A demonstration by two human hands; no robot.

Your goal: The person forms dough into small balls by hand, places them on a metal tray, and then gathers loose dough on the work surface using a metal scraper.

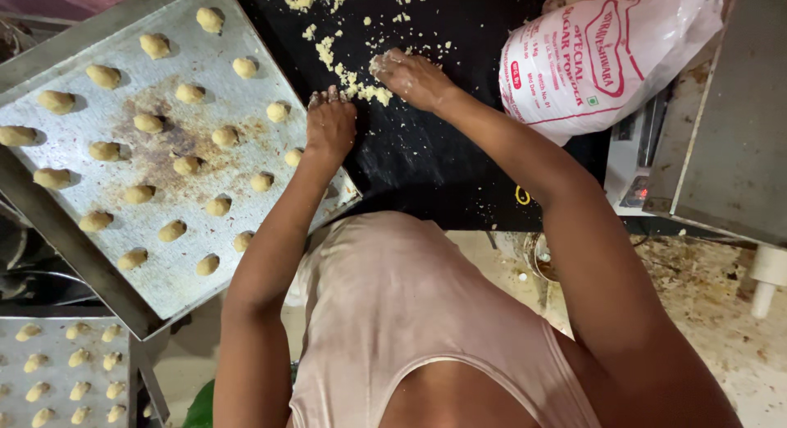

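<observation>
This is a small working bakery. At the left of the frame a big metal tray (176, 268) holds rows of shaped dough pieces (172, 230), with another filled tray (123, 371) below it. Crumbly dough (348, 77) litters the black tabletop (426, 166), and a plastic sack of powder (598, 59) sits upper right.

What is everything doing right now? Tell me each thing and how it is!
Left hand: resting on the black surface, dough on its fingers.
Right hand: pressed onto loose crumbs, holding nothing clear.
Big metal tray: tilted, filled with rows of dough pieces.
Second tray: lower, also filled.
White bag: lying on its side.
</observation>
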